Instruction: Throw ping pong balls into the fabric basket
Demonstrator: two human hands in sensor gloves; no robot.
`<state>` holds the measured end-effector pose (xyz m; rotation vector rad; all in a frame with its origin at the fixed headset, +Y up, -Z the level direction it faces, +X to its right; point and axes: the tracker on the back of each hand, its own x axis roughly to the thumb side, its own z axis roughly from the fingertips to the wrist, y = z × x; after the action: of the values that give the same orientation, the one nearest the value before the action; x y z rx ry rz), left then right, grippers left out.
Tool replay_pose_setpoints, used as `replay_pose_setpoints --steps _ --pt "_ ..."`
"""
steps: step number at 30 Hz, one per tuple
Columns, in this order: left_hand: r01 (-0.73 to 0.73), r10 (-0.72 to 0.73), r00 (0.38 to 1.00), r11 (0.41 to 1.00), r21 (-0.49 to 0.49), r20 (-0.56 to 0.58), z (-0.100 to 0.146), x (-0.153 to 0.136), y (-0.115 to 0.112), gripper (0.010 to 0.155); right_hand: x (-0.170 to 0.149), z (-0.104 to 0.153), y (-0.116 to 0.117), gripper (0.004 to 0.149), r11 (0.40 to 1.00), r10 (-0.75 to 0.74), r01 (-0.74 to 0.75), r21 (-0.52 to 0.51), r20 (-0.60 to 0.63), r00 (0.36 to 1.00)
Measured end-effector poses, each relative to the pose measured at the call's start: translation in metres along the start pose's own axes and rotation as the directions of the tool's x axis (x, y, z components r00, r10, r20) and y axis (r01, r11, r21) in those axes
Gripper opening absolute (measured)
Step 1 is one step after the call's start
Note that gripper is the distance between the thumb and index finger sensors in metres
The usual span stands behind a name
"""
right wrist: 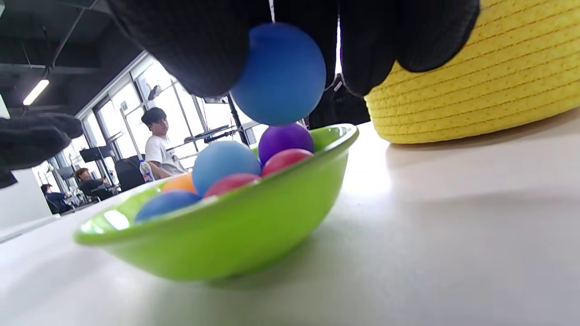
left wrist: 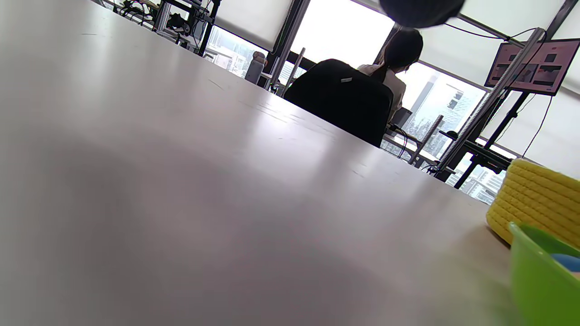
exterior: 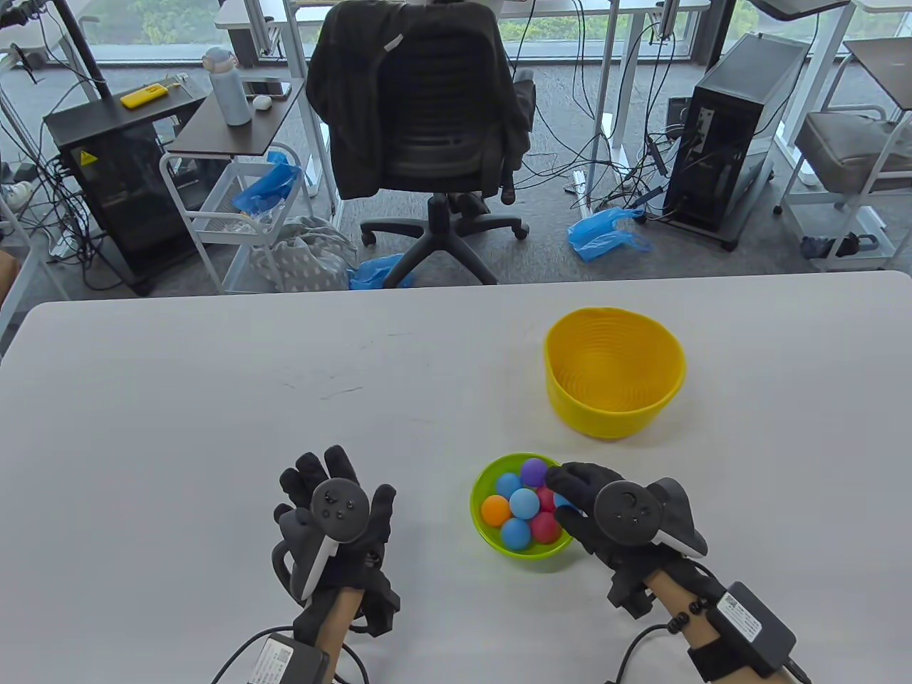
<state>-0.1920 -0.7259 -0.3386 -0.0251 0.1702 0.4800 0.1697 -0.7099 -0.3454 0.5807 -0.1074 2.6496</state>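
The left hand (exterior: 335, 509) rests flat on the white table (exterior: 178, 427). Its fingers are spread out straight and it holds nothing.

To the right of it sits a green bowl (exterior: 491, 541) with colored balls (exterior: 524, 503) inside: blue, orange, red and purple ones.

The right hand (exterior: 605, 506) reaches over the right side of the green bowl. Its fingers (right wrist: 199, 40) are curled around a blue ball (right wrist: 283, 74) and pinch it just above the other balls. The blue ball is up off the pile, still over the bowl.

Farther back and a bit to the right stands the yellow basket (exterior: 614, 370). It sits upright on the table, near the bowl but not touching it. No balls can be seen inside it.
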Motion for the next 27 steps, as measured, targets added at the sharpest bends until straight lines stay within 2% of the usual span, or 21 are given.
replay_pose_setpoints --steps 4,7,10,14,18,20,21,22,24,27 --pt "-0.003 0.003 1.000 1.000 -0.005 0.002 0.000 0.000 0.000 0.084 -0.006 0.000 -0.016 0.054 0.983 -0.183 0.182 -0.024 -0.041 0.982" --pt "-0.007 0.007 1.000 1.000 -0.004 0.001 0.000 -0.001 0.001 0.084 -0.015 -0.003 -0.026 0.054 0.922 -0.386 0.383 -0.048 -0.100 0.917" --pt "-0.009 0.010 1.000 1.000 -0.002 0.005 0.001 -0.001 0.001 0.084 -0.022 -0.008 -0.033 0.054 0.859 -0.513 0.505 -0.088 -0.145 0.846" --pt "-0.011 0.011 1.000 1.000 0.003 0.011 0.001 -0.001 0.001 0.084 -0.042 -0.021 -0.047 0.055 0.738 -0.675 0.647 -0.191 -0.219 0.705" --pt "-0.012 0.012 1.000 1.000 0.003 0.010 0.000 -0.001 0.001 0.084 -0.067 -0.034 -0.057 0.058 0.631 -0.775 0.722 -0.285 -0.270 0.571" --pt "-0.009 0.009 1.000 1.000 0.003 0.007 0.000 -0.001 0.002 0.084 -0.081 -0.040 -0.058 0.066 0.557 -0.828 0.761 -0.332 -0.294 0.478" --pt "-0.011 0.011 1.000 1.000 0.002 0.007 0.000 -0.001 0.002 0.084 -0.089 -0.043 -0.059 0.072 0.496 -0.862 0.795 -0.350 -0.306 0.404" --pt "-0.012 0.012 1.000 1.000 0.002 0.006 0.000 -0.001 0.002 0.084 -0.095 -0.044 -0.060 0.078 0.464 -0.879 0.810 -0.359 -0.303 0.369" --pt "-0.012 0.012 1.000 1.000 0.000 0.005 0.000 -0.001 0.002 0.084 -0.105 -0.044 -0.062 0.085 0.465 -0.881 0.792 -0.396 -0.302 0.366" --pt "-0.013 0.013 1.000 1.000 -0.003 0.002 0.000 -0.002 0.002 0.084 -0.111 -0.040 -0.064 0.088 0.458 -0.887 0.769 -0.445 -0.282 0.366"
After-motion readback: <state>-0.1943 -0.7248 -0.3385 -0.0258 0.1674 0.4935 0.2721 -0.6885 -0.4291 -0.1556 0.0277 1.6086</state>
